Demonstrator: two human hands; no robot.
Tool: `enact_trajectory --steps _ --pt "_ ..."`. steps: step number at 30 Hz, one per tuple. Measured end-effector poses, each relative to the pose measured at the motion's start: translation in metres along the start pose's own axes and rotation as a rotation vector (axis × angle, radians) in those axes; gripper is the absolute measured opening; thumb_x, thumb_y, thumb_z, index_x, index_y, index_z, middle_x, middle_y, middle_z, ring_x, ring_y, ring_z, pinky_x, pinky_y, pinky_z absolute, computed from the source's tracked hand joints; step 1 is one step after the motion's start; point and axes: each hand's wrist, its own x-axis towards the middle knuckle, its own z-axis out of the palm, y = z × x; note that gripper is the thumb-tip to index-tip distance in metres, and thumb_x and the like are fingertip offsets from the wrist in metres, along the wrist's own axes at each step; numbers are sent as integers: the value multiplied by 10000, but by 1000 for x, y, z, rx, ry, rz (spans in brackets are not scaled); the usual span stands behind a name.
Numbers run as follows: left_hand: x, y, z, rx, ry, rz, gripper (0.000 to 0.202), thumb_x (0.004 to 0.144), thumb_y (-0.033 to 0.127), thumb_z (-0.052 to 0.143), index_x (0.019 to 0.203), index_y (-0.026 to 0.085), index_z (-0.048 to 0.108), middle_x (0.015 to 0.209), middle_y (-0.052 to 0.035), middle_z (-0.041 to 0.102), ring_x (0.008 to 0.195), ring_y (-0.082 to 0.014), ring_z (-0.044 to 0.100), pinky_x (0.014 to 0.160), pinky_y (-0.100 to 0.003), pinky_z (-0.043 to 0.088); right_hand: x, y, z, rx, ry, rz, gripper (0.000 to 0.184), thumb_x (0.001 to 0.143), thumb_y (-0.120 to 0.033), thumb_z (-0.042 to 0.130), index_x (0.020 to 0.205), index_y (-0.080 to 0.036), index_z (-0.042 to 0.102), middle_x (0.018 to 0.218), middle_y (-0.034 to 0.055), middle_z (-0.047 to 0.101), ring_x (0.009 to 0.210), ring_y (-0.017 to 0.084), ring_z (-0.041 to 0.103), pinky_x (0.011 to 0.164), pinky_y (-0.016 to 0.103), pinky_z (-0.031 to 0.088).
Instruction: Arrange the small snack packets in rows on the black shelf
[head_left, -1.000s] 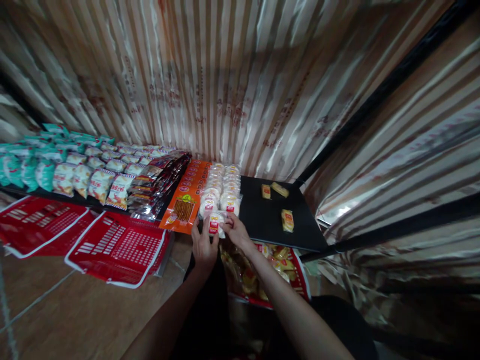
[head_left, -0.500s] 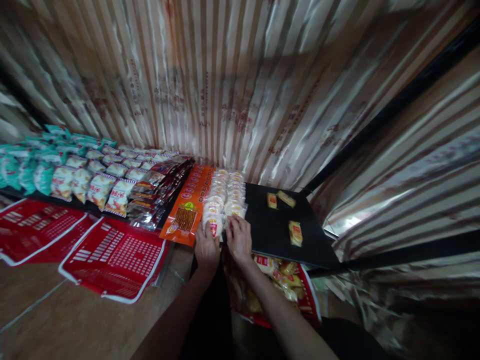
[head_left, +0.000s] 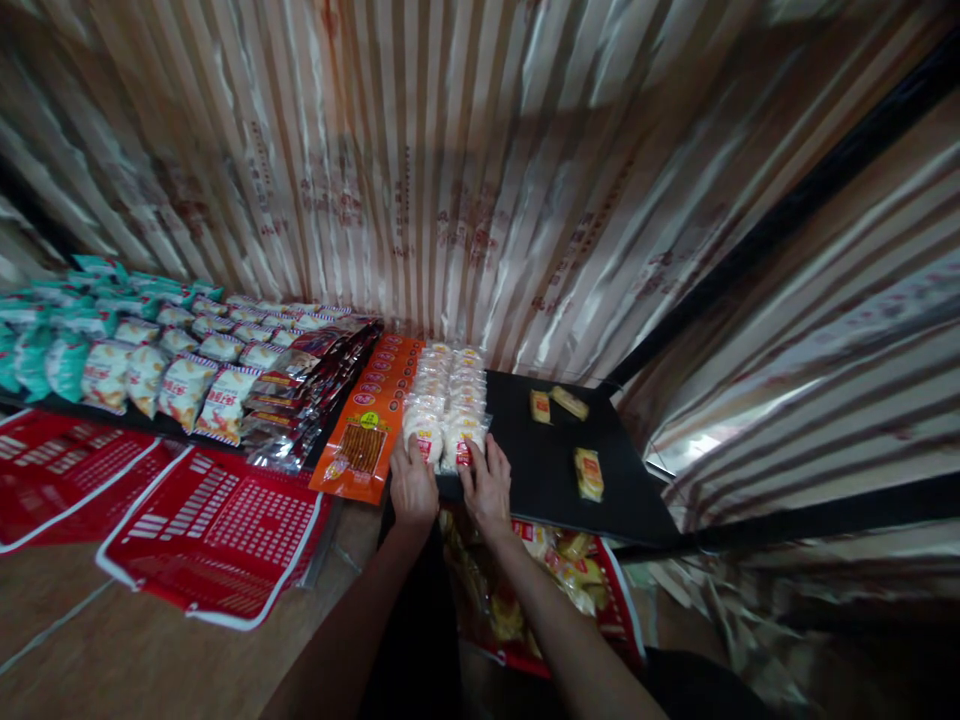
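Note:
Two rows of clear-wrapped white round crackers [head_left: 450, 405] stand on a black shelf board [head_left: 540, 470]. My left hand [head_left: 412, 492] is at the front of the left row, its fingertips touching the foremost packet's lower edge. At the right row's front, my right hand [head_left: 489, 490] has its fingers spread, with the thumb by the red label and the other fingertips along the packet's right side. Neither hand is closed around a packet. An orange bag with a picture of brown sticks [head_left: 364, 440] lies just left of the crackers.
Small yellow packets [head_left: 589, 473] lie on the board's right part. Below it is a red basket [head_left: 619, 600] of wrapped snacks. Leftward are dark foil packs [head_left: 289, 405], white snack bags [head_left: 184, 390], teal bags [head_left: 67, 365] and red baskets [head_left: 217, 530]. Striped sheeting [head_left: 420, 180] hangs behind.
My right hand has shifted down and outward, from over the right row's front to its right edge, uncovering the red label. My left hand stays by the left row. The view has moved slightly.

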Motion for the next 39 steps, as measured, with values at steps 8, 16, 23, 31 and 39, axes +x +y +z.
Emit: enact_trajectory --steps 8,16,23,31,39 --pt "0 3 2 -25 58 32 459 810 156 474 1258 72 415 1338 -211 367 1223 -313 371 974 -423 396 0 -4 4 -44 22 43 402 885 -312 392 1276 -242 458 1394 124 346 1227 286 333 927 466 382" --pt "-2 -8 6 -72 51 95 551 832 214 464 1340 73 304 1356 -228 356 1272 -317 331 1014 -462 350 -13 -1 -5 128 129 -51 390 885 -286 385 1259 -232 482 1408 113 306 1251 270 309 978 467 352" --pt "-26 -14 3 -130 53 167 537 833 231 477 1328 87 327 1407 -230 266 1337 -324 213 1048 -496 294 -81 32 -31 186 131 28 284 875 -252 381 1045 -154 587 1092 119 589 1056 209 502 932 388 402" --pt "-68 -11 -1 -164 48 230 338 847 150 385 1147 86 527 1249 -178 461 1218 -253 411 1012 -434 378 -141 50 -29 -27 -504 233 228 826 -335 500 894 -198 668 869 93 677 844 223 604 714 303 431" --pt "-99 -6 -3 -100 -460 436 298 845 111 369 1000 184 612 1079 -57 621 992 -135 580 897 -257 472 -129 31 -31 -37 -523 207 229 856 -244 424 806 -182 640 825 89 664 791 195 592 678 273 395"
